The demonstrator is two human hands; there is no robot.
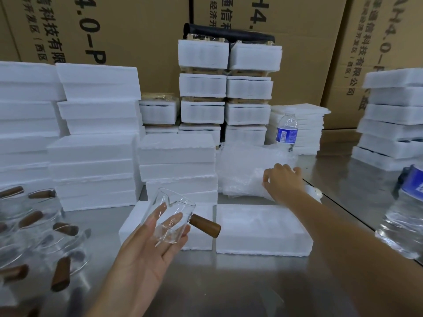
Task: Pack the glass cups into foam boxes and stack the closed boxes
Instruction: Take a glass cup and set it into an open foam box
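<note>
Clear glass cup with brown wooden handle, held just left of the white open foam box.
The left grip curls around the cup, with the handle pointing right toward the box. The right grip, farther away, closes on clear bubble wrap sheets lying behind the box on the steel desk.

L hand low, centre-left: palm up, bare forearm rising from the bottom edge, fingers spread & curled under a glass cup, holding it tilted. R arm stretched fwd, wrist straight. R hand back-up, fingers bent down, thumb pinching the bubble wrap. Hands well apart.
</note>
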